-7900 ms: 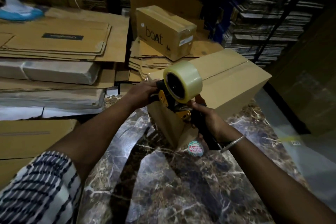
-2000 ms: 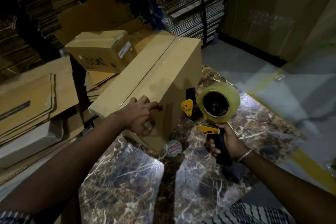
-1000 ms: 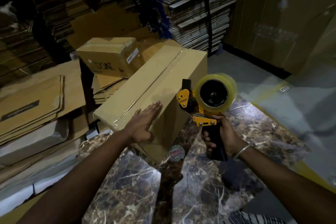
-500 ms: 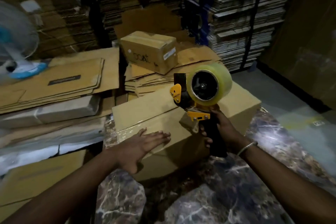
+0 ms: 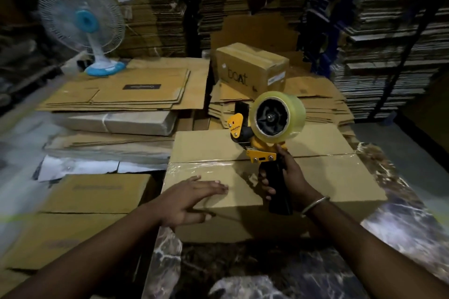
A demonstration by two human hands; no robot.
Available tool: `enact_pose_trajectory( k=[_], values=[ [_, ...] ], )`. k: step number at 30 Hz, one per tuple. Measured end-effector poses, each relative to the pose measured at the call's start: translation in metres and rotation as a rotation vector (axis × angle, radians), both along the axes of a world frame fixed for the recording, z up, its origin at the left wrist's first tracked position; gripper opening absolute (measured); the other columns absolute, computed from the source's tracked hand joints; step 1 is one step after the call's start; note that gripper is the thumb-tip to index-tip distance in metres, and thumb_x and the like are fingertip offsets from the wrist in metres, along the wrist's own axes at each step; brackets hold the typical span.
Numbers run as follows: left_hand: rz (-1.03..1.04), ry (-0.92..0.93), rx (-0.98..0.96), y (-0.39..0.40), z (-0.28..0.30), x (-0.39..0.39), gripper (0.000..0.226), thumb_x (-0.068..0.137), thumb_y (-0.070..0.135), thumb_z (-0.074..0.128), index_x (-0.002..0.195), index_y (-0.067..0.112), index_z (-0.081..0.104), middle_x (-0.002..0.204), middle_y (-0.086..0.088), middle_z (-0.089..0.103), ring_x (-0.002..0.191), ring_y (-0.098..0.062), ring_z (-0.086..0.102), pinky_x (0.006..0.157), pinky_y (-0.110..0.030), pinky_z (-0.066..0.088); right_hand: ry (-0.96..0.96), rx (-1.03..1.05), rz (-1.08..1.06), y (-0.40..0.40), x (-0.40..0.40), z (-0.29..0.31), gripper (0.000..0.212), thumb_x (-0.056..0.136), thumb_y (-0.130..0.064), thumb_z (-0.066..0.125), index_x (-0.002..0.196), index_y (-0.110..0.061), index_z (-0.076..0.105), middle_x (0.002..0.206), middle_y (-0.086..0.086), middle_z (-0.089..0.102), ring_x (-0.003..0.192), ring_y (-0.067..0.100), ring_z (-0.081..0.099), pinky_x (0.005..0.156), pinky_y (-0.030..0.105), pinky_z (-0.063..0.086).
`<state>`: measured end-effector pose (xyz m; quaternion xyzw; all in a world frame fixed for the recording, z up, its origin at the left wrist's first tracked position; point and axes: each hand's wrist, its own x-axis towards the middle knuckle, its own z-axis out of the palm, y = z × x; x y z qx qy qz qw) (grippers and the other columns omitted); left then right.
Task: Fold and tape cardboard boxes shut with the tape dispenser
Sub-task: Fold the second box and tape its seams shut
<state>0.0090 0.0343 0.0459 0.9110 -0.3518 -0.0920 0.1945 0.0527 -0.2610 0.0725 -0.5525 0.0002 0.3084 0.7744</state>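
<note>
A plain brown cardboard box (image 5: 335,172) lies flat on the marble table (image 5: 267,272), its top flaps closed along a centre seam. Clear tape covers the left part of the seam. My left hand (image 5: 192,198) lies flat with straight fingers on the box's near left top. My right hand (image 5: 289,177) grips the black handle of the yellow tape dispenser (image 5: 264,133), which carries a roll of clear tape. The dispenser stands upright above the seam near the box's middle.
A taped "boat" box (image 5: 250,68) sits on flat cardboard behind. Stacks of flattened cartons (image 5: 121,94) fill the left side, with a blue and white table fan (image 5: 85,24) on them. Another carton (image 5: 92,192) is at the near left. Tall cardboard stacks (image 5: 388,43) line the back.
The box has gone from tilted on edge to lying flat on the table. My left hand moved from its side to its top. The dispenser now stands over the seam.
</note>
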Motion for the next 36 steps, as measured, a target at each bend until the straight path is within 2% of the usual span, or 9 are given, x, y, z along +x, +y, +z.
enact_pose_trajectory(
  k=[4,10,12,14,17,21,24,31,36],
  values=[
    [0.22,0.004,-0.146,-0.014,-0.005,-0.001,0.041,0.101,0.052,0.045,0.137,0.037,0.058,0.142,0.027,0.052,0.134,0.009,0.041,0.117,-0.039,0.027,0.031,0.053,-0.012,-0.003,0.004,-0.007,0.073,0.087,-0.074,0.035,0.069,-0.006,0.055,0.059,0.007,0.044,0.042,0.017,0.039,0.046,0.025,0.037],
    [0.607,0.069,-0.527,-0.055,-0.002,0.003,0.038,0.1,0.044,0.047,0.09,0.025,0.078,0.088,0.015,0.075,0.085,0.001,0.068,0.078,-0.026,0.051,0.046,0.131,-0.037,-0.002,0.007,-0.009,0.076,0.09,-0.074,0.028,0.065,-0.007,0.053,0.061,0.007,0.04,0.041,0.015,0.036,0.045,0.024,0.035],
    [0.713,0.179,-0.746,-0.071,0.001,0.011,0.033,0.105,0.029,0.05,0.092,0.014,0.077,0.087,0.0,0.076,0.079,-0.008,0.072,0.07,-0.021,0.051,0.025,0.111,-0.027,-0.005,0.008,-0.01,0.076,0.09,-0.075,0.028,0.066,-0.008,0.053,0.061,0.007,0.04,0.042,0.015,0.036,0.047,0.025,0.035],
    [0.856,0.344,-1.057,-0.089,0.009,0.023,0.032,0.105,0.022,0.05,0.098,0.003,0.074,0.088,-0.015,0.072,0.075,-0.023,0.071,0.068,-0.032,0.054,0.008,0.089,-0.01,-0.011,0.008,-0.008,0.074,0.089,-0.074,0.03,0.066,-0.007,0.052,0.059,0.006,0.041,0.042,0.016,0.036,0.047,0.025,0.035],
    [0.99,0.606,-1.311,-0.113,0.025,0.042,0.04,0.104,0.031,0.049,0.103,-0.005,0.067,0.083,-0.017,0.066,0.07,-0.028,0.063,0.068,-0.037,0.05,-0.031,-0.007,0.004,-0.026,0.007,-0.004,0.075,0.088,-0.075,0.03,0.067,-0.006,0.051,0.06,0.007,0.042,0.044,0.018,0.035,0.049,0.027,0.034],
    [1.106,1.017,-1.377,-0.137,0.042,0.069,0.067,0.096,0.059,0.05,0.108,-0.005,0.069,0.105,-0.019,0.071,0.097,-0.029,0.069,0.071,-0.034,0.057,-0.057,-0.1,0.026,-0.053,0.01,0.003,0.076,0.083,-0.078,0.034,0.07,-0.005,0.053,0.063,0.01,0.044,0.044,0.019,0.035,0.049,0.027,0.034],
    [1.09,1.181,-1.435,-0.156,0.048,0.089,0.08,0.09,0.068,0.052,0.1,-0.01,0.069,0.098,-0.022,0.073,0.087,-0.03,0.07,0.057,-0.028,0.06,-0.069,-0.13,0.015,-0.074,0.017,0.007,0.073,0.084,-0.075,0.036,0.076,-0.004,0.052,0.065,0.012,0.043,0.042,0.018,0.035,0.046,0.025,0.033],
    [0.99,1.237,-1.431,-0.211,0.054,0.12,0.027,0.099,0.024,0.056,0.09,0.001,0.067,0.082,-0.013,0.07,0.076,-0.021,0.068,0.057,-0.023,0.06,-0.033,-0.138,-0.015,-0.127,0.025,0.011,0.073,0.085,-0.074,0.035,0.074,-0.004,0.052,0.064,0.011,0.043,0.041,0.018,0.036,0.046,0.025,0.031],
    [0.961,1.289,-1.361,-0.245,0.051,0.139,0.019,0.099,0.005,0.051,0.09,-0.004,0.064,0.073,-0.014,0.071,0.06,-0.018,0.071,0.057,-0.022,0.058,-0.03,-0.135,-0.056,-0.16,0.028,0.01,0.074,0.085,-0.076,0.035,0.069,-0.006,0.053,0.064,0.01,0.042,0.043,0.018,0.034,0.048,0.027,0.029]
  ],
)
